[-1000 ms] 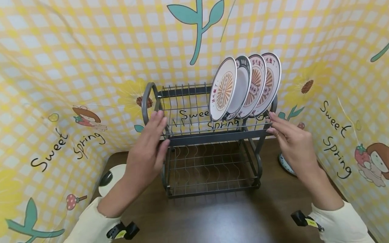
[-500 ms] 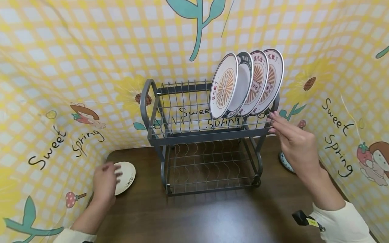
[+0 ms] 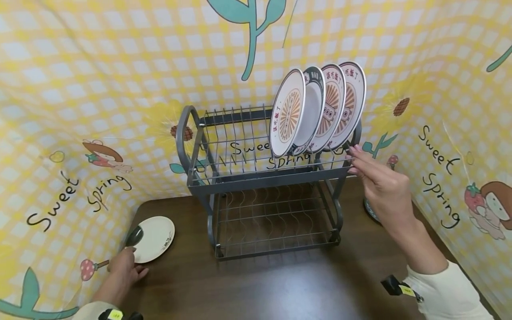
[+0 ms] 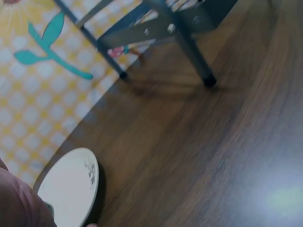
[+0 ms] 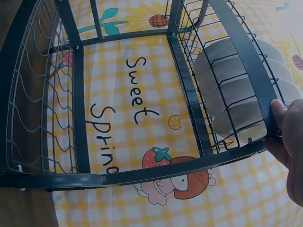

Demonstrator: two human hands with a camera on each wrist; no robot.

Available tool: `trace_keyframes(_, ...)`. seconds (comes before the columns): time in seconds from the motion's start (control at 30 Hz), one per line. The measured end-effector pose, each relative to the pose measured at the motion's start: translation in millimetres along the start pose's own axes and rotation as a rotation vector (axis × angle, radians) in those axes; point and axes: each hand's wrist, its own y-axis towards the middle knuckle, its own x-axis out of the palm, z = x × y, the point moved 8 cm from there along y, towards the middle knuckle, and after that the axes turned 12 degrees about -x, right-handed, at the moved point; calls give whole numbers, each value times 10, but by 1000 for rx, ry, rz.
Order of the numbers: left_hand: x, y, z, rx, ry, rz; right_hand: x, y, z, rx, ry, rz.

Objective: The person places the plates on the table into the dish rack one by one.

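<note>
A dark grey two-tier dish rack stands on the brown table. Several patterned plates stand on edge in the right half of its top tier. My right hand pinches the rack's upper right front corner; in the right wrist view the thumb lies on the frame bar. At the far left, a cream plate with a dark patch and a small floral print lies flat. My left hand is at its near edge, thumb apart from the fingers. Whether it touches the plate is hard to tell.
The rack's lower tier has wavy wires. Behind the rack and at both sides hangs a yellow checked cloth. Part of a blue-patterned dish shows behind my right wrist on the table.
My left hand has left the rack's left side and moved down and left to the cream plate, passing over it to its near edge. My right hand stays at the rack's corner.
</note>
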Motion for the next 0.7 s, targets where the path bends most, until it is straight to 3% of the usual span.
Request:
trace_keyframes(0.3, 38, 214, 34, 20, -114, -21, 21, -13, 13, 16, 4, 0)
trace_keyframes(0.7, -94, 399, 57, 111, -69, 160, 22, -32, 11, 11, -1, 15)
